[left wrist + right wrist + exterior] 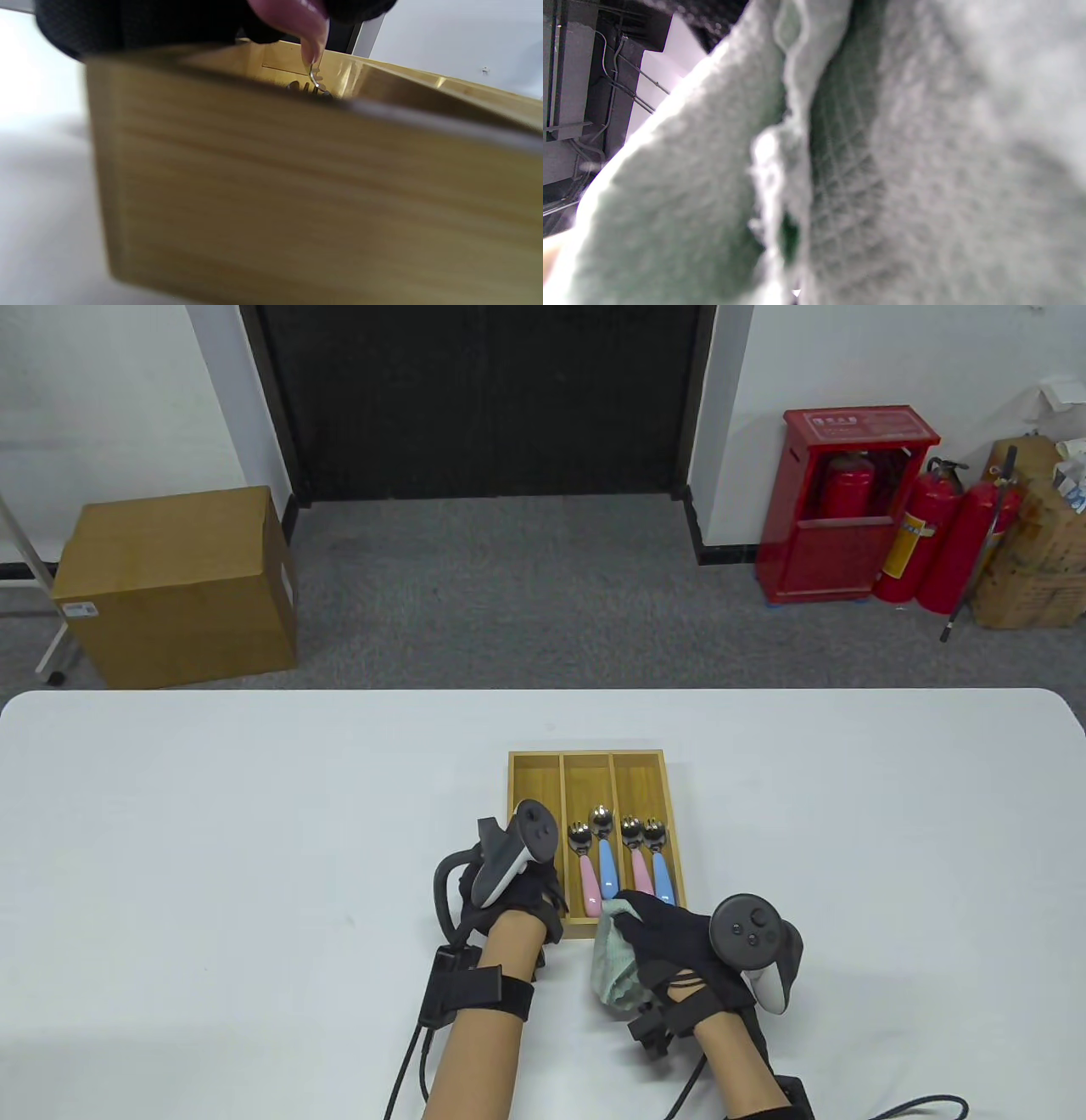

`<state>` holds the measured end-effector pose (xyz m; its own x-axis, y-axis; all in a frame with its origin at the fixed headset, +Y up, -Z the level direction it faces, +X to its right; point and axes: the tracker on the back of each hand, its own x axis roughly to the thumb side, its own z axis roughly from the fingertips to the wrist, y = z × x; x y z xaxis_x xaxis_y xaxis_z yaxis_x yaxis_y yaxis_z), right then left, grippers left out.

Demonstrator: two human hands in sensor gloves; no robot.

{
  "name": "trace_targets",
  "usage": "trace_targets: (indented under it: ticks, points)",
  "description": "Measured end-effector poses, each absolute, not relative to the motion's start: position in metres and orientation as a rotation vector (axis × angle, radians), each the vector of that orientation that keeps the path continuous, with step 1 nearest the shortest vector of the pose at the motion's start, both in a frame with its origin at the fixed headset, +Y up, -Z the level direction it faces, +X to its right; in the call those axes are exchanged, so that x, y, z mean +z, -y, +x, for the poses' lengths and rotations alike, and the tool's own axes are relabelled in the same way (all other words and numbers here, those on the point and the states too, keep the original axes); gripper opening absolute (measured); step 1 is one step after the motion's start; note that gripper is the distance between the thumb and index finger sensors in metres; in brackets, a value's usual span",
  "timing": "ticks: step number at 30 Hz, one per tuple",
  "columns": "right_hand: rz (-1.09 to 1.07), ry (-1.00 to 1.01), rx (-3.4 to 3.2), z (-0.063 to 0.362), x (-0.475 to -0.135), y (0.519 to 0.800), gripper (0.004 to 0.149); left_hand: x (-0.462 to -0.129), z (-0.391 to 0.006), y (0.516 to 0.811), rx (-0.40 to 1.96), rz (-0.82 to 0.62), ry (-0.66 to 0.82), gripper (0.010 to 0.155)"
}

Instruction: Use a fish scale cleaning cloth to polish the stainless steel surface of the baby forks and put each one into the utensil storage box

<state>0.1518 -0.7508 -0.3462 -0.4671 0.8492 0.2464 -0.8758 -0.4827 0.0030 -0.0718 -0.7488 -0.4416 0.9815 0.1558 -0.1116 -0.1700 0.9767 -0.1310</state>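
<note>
Three cameras set around the utensil storage box point(594, 780)

The table view looks down from above and behind the hands, taking in the whole box and the room beyond. The left wrist view sits low, pressed near the box's outer wall point(297, 190), peering over its rim. The right wrist view faces the cloth point(882, 169), too close to show the box.

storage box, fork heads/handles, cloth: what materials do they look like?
Storage box: likely bamboo or light wood, visible grain, smooth finish.
Forks: shiny metal heads; matte pink and blue handles, probably plastic or silicone.
Cloth, bunched in right hand: pale green textile, scale-like weave.
</note>
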Motion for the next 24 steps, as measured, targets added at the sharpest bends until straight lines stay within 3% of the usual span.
trace_targets:
  ticks: [8, 16, 24]
  points:
    - [0.27, 0.138, 2.06, 0.152, -0.346, 0.751, 0.045, -0.433, -0.087, 0.74, 0.227, -0.085, -0.058, 0.059]
    - [0.286, 0.12, 2.071, 0.15, -0.346, 0.751, 0.047, -0.4, -0.148, 0.719, 0.219, 0.041, 0.033, 0.072]
    - [0.32, 0.095, 2.061, 0.14, -0.343, 0.747, 0.051, -0.36, -0.204, 0.711, 0.244, 0.07, 0.113, 0.081]
